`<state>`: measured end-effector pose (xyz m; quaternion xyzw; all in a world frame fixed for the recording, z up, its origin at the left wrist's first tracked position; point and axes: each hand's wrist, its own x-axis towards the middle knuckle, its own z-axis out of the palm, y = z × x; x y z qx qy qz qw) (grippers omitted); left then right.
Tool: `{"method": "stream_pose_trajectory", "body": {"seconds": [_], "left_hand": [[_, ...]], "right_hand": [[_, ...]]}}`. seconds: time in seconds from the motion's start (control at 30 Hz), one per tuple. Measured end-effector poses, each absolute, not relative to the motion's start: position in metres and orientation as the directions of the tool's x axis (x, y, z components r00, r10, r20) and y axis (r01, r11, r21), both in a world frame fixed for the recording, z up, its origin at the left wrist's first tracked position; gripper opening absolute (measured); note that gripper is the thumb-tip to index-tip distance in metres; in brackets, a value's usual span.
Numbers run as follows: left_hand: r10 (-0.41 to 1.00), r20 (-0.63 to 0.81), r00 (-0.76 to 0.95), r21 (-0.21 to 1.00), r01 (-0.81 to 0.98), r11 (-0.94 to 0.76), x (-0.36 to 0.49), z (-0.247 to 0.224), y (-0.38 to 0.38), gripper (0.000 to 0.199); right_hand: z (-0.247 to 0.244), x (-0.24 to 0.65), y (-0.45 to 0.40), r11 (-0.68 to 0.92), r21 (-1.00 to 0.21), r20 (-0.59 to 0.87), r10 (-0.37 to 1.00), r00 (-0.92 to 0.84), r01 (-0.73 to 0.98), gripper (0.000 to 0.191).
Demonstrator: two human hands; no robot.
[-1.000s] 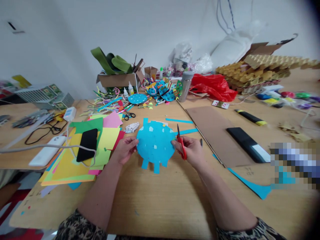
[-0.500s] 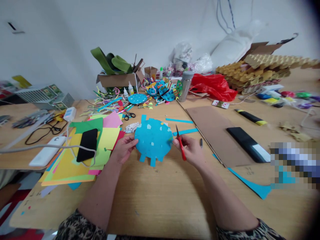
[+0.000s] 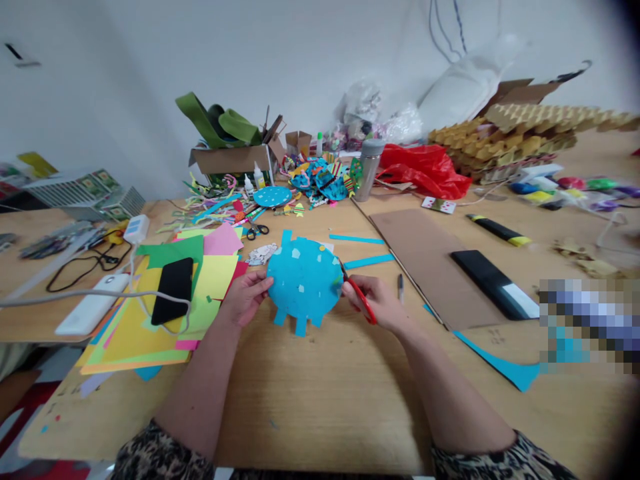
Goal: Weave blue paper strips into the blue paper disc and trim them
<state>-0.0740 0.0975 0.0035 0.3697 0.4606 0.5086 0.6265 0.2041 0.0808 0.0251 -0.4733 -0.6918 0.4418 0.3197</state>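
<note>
A round blue paper disc (image 3: 304, 277) with small pale patches and several tabs along its edge is held up over the table. My left hand (image 3: 247, 297) pinches its left edge between thumb and fingers. Red-handled scissors (image 3: 361, 299) are in my right hand (image 3: 377, 300), whose fingertips also reach the disc's right edge. The scissor blades lie against that edge, partly hidden. Beyond the disc lie two blue paper strips (image 3: 367, 261) and some white paper cutouts (image 3: 262, 254).
Coloured paper sheets (image 3: 220, 267) and a black phone (image 3: 173, 291) lie at left. Cardboard (image 3: 425, 267), a marker pen (image 3: 401, 288) and a black case (image 3: 487, 280) are at right. Behind stand a steel bottle (image 3: 370, 170), a blue plate (image 3: 273, 196) and black scissors (image 3: 257, 231).
The red scissors have turned and moved left, so their blades now meet the disc's right edge. The disc has tilted slightly in my left hand. The whole view has shifted a little.
</note>
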Motion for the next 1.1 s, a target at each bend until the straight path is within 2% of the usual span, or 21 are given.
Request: {"method": "stream_pose_trajectory", "body": {"seconds": [0.67, 1.1], "left_hand": [[0.97, -0.232, 0.07, 0.935, -0.259, 0.242, -0.0745, 0.0045, 0.0969, 0.03], [0.98, -0.191, 0.053, 0.938, -0.284, 0.199, -0.0725, 0.0077, 0.0968, 0.029]], "right_hand": [[0.0247, 0.2056, 0.0819, 0.131, -0.924, 0.001, 0.941, -0.34, 0.359, 0.052], [0.019, 0.2037, 0.0843, 0.123, -0.925, 0.019, 0.96, -0.281, 0.359, 0.056]]}}
